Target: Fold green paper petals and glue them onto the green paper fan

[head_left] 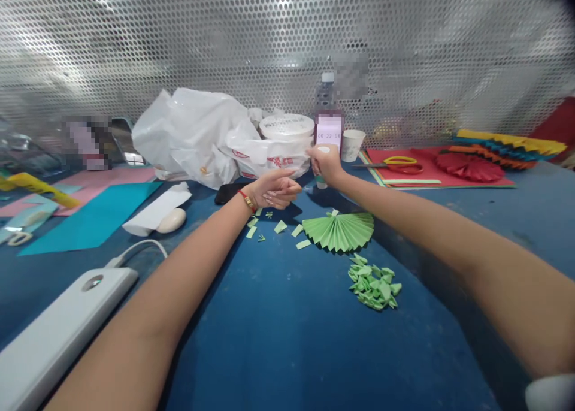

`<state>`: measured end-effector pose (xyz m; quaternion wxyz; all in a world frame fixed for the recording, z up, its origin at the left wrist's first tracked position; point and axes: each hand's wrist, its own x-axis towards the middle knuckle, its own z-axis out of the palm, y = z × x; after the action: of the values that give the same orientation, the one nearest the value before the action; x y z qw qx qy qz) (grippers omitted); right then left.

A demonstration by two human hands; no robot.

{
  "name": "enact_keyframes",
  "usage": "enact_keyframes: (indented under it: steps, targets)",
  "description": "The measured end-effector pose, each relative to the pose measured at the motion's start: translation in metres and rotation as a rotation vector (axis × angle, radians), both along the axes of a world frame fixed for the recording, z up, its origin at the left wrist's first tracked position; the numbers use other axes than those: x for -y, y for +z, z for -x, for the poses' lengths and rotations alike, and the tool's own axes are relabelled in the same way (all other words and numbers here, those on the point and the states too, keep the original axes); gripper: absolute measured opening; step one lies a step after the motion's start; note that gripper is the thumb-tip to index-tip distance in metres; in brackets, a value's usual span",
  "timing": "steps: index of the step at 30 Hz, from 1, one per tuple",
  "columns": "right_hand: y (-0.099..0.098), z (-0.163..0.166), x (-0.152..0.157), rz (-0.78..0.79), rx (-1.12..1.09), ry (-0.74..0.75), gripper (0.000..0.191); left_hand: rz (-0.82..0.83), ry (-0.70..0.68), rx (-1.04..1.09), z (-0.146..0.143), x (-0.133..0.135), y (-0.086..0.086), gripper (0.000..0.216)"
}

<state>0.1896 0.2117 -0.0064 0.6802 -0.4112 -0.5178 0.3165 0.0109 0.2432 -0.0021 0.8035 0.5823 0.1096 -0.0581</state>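
Two bare forearms reach across a blue surface [274, 363] and meet near the middle of it. The left hand [275, 190], with a gold watch and a red cord at the wrist, is narrow, its fingers curled and its long nails pointing toward the other hand. Whether it pinches anything is impossible to tell from here. The right hand [327, 164] is closed and raised just beside it, and whatever it may hold is hidden inside the fingers.

Just below the hands lies a green pleated paper fan [338, 231], spread in a half round and looking complete. Nearer the person sits a loose heap of small folded green paper pieces [372, 285], not joined to anything. Small green paper scraps [279, 226] are scattered to the left of the fan, below the left hand.

Further along on the right, a red paper fan [469, 166] rests on a red sheet [431, 159] beside yellow-handled scissors [399, 164], and pleated strips in several colours [507, 144] lie past it. Behind the hands stand a white plastic bag [188, 138], a round white tub [286, 126], a paper cup [353, 144] and a phone showing a running timer [329, 130]. A teal paper sheet [90, 216] lies on the left.
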Motion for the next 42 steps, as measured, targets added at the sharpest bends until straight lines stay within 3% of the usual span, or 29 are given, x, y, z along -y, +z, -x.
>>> enact_keyframes:
  steps: [4, 8, 11, 17, 23, 31, 35, 42]
  targets:
    - [-0.004, 0.001, 0.013, -0.002, 0.028, 0.049, 0.039, -0.006, -0.029, -0.006, -0.005, -0.004, 0.0, 0.056]
    - [-0.002, 0.016, 0.005, 0.006, 0.008, 0.056, 0.037, -0.017, -0.029, 0.0, -0.003, -0.001, 0.002, 0.056]
    - [0.001, 0.01, 0.002, 0.005, -0.027, 0.022, 0.038, -0.023, -0.021, 0.012, 0.0, 0.005, 0.002, 0.054]
    - [-0.002, 0.006, 0.022, -0.016, 0.012, 0.055, 0.039, -0.05, -0.043, 0.047, -0.007, 0.003, 0.001, 0.054]
    - [0.003, 0.018, 0.006, -0.034, 0.019, 0.049, 0.037, -0.129, -0.063, 0.056, -0.005, 0.008, 0.005, 0.055]
    - [-0.003, 0.015, 0.021, -0.002, 0.088, 0.033, 0.039, -0.206, -0.229, -0.013, -0.017, 0.003, 0.004, 0.045]
    - [-0.004, 0.025, 0.008, -0.007, 0.107, 0.012, 0.037, -0.263, -0.258, -0.007, -0.015, 0.002, 0.004, 0.041]
    - [-0.002, 0.003, 0.019, -0.009, 0.09, -0.076, 0.039, -0.366, -0.338, 0.043, -0.01, 0.002, 0.001, 0.035]
